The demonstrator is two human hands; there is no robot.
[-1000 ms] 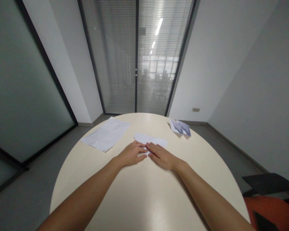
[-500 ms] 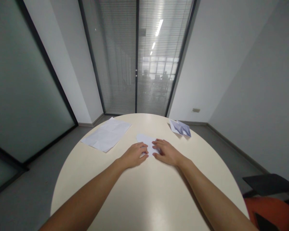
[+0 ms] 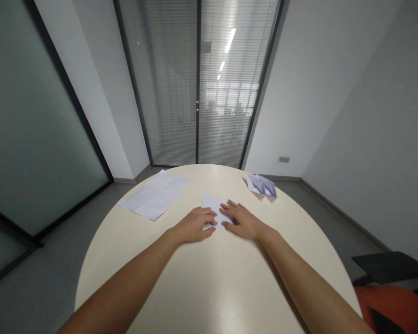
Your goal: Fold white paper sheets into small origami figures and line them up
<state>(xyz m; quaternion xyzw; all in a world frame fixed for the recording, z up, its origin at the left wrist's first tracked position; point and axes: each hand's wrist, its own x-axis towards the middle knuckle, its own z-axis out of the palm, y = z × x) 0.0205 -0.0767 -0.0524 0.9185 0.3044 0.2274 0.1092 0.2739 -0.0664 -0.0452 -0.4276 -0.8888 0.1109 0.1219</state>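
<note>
A small piece of folded white paper (image 3: 211,202) lies on the round table between my two hands. Resting on its left side is my left hand (image 3: 197,224), fingers slightly bent and apart, thumb towards me. My right hand (image 3: 242,220) covers the right side of the paper, its fingers spread and laid down on it. Neither hand grips anything. Part of the paper's outline is hidden beneath the fingers, so its full shape does not show.
A larger creased white sheet (image 3: 155,195) lies at the table's far left. At the far right edge stands a folded piece of paper (image 3: 261,185), partly in shadow. The pale round table (image 3: 202,287) fills the foreground. A red and black chair (image 3: 393,301) is at the lower right.
The small paper has shifted slightly to the right under my hands. Both hands have moved only a little and still rest on it.
</note>
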